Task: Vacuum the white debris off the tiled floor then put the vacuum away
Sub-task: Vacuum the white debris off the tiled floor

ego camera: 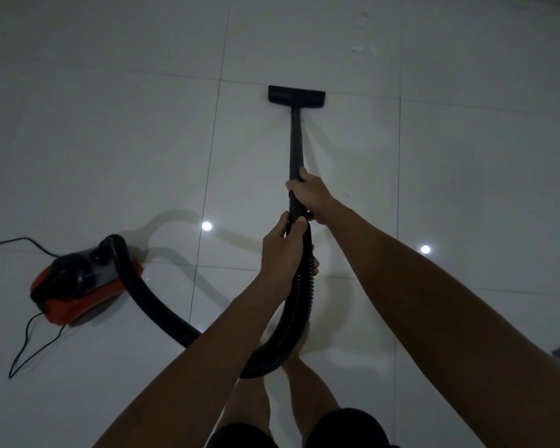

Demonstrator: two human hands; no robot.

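No brand, label or writing can be read on anything in view. The floor [110,140] is laid with large, glossy pale tiles divided by thin grout lines, and the room is dim; two small round light reflections [207,226] are seen on the tiles.

The wand [295,140] is taken as the landmark. Its flat black floor head [296,97] is set on the tiles at the far end, just past a grout line. Faint pale specks of debris [358,50] are visible beyond the head and slightly to its right. The near end of the wand is gripped by the right hand [309,195], its fingers wrapped fully round the tube. Just behind it, where the ribbed black hose [299,302] joins the wand, the left hand [280,250] is closed round the hose.

From the wand the hose is looped down near the person's bare legs [304,383] and carried away to the left, to the red and black vacuum [78,286], which rests on the floor well to the left of the wand. A thin black cord [29,347] trails on the tiles beside the vacuum.
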